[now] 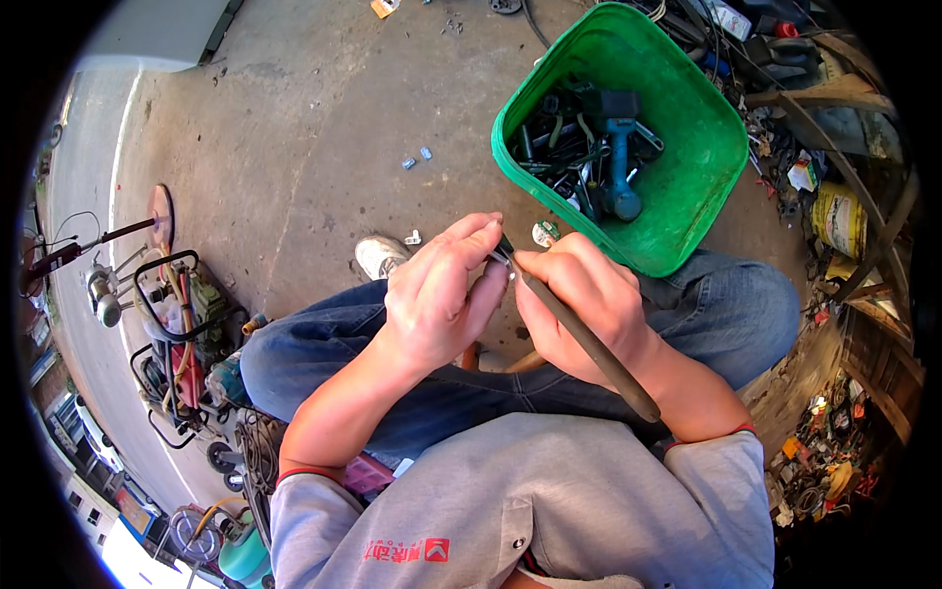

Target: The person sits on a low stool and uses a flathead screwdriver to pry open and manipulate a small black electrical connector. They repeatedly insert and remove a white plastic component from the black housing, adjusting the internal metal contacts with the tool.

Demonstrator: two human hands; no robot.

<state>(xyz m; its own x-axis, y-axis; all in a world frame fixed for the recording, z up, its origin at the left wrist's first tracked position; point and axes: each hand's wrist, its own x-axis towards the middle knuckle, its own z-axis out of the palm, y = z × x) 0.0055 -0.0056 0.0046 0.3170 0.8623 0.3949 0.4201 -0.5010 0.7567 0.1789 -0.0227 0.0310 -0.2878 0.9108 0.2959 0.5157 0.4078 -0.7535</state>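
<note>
There are one green bin [702,187], one brown rod [589,342] and two small blue pieces [408,163]. The right hand [581,294], bent inward, holds the rod slanting over its wrist; the left hand [437,290], fingers curled, pinches one dark piece [503,244] near the rod's upper end.

Right fingers [561,269] hold a brown-handled tool [591,344] near a green tub [692,147].

Grey polo shirt [608,481]: red lettering [395,551] across the chest, in larger and smaller characters.
Chest emblem [438,550]: a red square with a white mark, just beside the lettering.
Yellow bucket [832,208]: dark print on its side, too small to make out.
White box [803,176]: coloured print near the yellow bucket, too small to read.
</note>
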